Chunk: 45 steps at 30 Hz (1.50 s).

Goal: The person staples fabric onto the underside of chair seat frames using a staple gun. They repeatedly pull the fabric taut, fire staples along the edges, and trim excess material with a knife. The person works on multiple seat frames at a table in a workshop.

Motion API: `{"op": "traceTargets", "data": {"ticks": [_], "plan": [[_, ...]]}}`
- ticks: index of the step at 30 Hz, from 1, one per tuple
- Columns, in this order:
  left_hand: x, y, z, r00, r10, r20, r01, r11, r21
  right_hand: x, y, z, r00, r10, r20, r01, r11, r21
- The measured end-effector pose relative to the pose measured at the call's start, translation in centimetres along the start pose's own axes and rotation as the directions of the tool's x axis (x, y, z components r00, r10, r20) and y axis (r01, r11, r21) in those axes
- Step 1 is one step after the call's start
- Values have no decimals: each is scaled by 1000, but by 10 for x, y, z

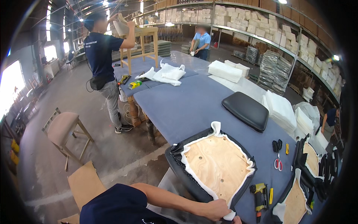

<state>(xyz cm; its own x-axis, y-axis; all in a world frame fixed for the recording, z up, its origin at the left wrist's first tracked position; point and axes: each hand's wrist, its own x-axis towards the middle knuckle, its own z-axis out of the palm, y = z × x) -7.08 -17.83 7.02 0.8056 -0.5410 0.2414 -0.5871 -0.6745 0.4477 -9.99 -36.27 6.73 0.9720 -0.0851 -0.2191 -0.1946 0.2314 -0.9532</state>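
Left hand clamped on the near edge of a squarish, black-upholstered plywood seat panel, stretching far-left; right hand close beside, grip unreadable!

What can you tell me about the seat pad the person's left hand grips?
The seat pad lies on the blue table, its plywood-like panel, with a few small holes, facing up. White padding edges the panel, a flap sticking out at the far side; outside it runs a wrinkled black cover. The left hand grips the padding at the near edge; whether the right hand touches it is unclear.
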Motion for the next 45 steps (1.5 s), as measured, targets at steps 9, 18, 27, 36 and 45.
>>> {"op": "traceTargets", "data": {"ticks": [9,18,27,36,45], "plan": [[-14,-5,-27,996,-48,-78,25,962,-271,-7,-15,19,998,-30,54,30,1000,3],[-19,15,-101,932,-67,-357,-108,887,-448,40,17,-31,852,-514,100,354,706,614],[-93,-2,-232,446,-631,-635,-315,553,-771,24,6,51,859,-507,73,371,714,594],[-86,3,-232,438,-719,-539,-285,458,-842,9,13,143,826,-444,347,176,788,590],[-42,8,-118,827,-394,-400,23,736,-676,54,51,112,835,-209,508,-277,638,718]]}}
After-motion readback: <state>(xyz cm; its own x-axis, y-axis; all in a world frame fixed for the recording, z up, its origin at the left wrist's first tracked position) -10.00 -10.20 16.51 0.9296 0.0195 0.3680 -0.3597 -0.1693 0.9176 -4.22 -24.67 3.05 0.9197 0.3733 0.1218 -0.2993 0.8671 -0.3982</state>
